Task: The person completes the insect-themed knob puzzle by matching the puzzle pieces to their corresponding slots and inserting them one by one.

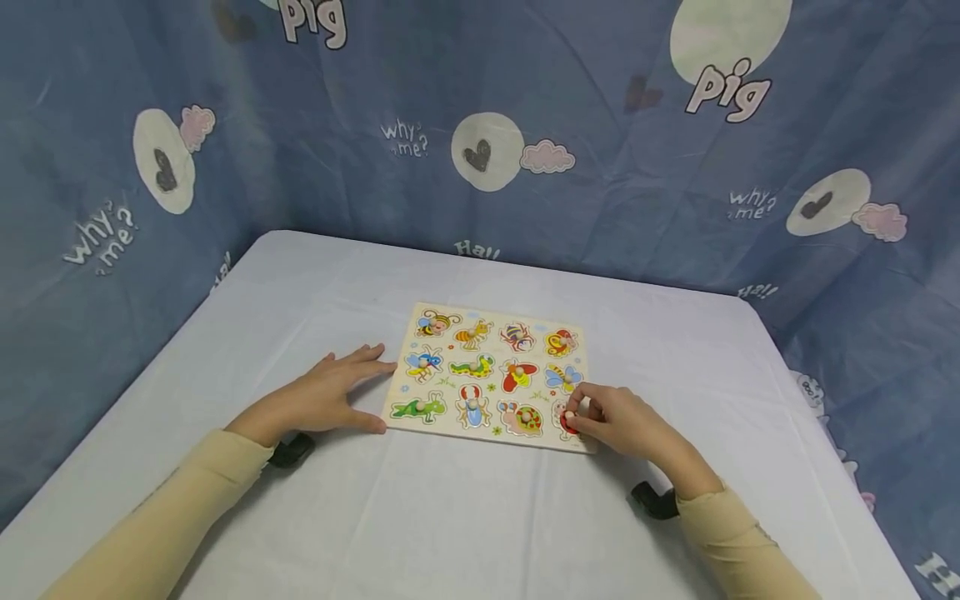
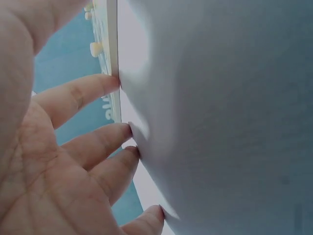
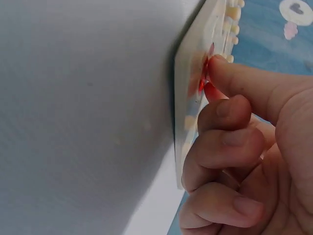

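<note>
A wooden peg puzzle board [image 1: 457, 427] lies flat on the table, with rows of colourful insect pieces that carry small round knobs. At its near right corner is a red ladybug piece [image 1: 567, 423]; my right hand [image 1: 626, 425] pinches it between thumb and index finger, the other fingers curled. In the right wrist view the red piece [image 3: 202, 84] is partly hidden by the fingertips, and whether it sits fully in its slot I cannot tell. Spread along the board's left edge, my left hand [image 1: 330, 393] touches it with thumb and index finger, holding nothing.
The table [image 1: 465, 517] wears a white cloth. Behind and beside it hangs a blue printed curtain [image 1: 360, 183]. Black wrist mounts stick out under the left wrist [image 1: 292, 451] and the right wrist [image 1: 654, 501].
</note>
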Tool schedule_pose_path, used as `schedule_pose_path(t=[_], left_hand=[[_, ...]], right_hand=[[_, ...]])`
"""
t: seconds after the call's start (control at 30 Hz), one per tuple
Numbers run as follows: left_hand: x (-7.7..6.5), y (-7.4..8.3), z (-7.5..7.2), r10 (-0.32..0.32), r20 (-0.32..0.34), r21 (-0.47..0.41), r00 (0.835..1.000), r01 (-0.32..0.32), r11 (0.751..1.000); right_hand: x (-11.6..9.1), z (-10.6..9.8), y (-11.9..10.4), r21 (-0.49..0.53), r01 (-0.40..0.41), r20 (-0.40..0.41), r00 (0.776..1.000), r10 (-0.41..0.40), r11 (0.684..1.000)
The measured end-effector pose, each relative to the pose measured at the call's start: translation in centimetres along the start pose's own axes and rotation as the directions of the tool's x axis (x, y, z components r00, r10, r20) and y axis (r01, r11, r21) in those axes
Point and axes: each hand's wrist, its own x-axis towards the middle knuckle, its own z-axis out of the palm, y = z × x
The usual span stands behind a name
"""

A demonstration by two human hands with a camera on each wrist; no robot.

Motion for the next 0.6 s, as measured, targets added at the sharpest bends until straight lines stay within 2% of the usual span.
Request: schedule_pose_path(t=[0.17, 0.33, 0.6], left_hand=[[0.8, -0.1, -0.3, 0.008, 0.018, 0.015, 1.000, -0.008, 1.000], [1.5, 0.2, -0.6, 0.000, 0.030, 0.023, 1.000, -0.001, 1.000], [1.7, 0.1, -0.9, -0.010, 0.061, 0.033, 0.998, 0.008, 0.999]], right_hand=[[0.3, -0.2, 0.1, 0.002, 0.003, 0.012, 1.000, -0.003, 1.000], [0.5, -0.3, 0.4, -0.015, -0.007, -0.013, 1.000, 0.007, 1.000], [0.8, -0.3, 0.8, -0.020, -0.016, -0.018, 1.000, 0.015, 1.000]])
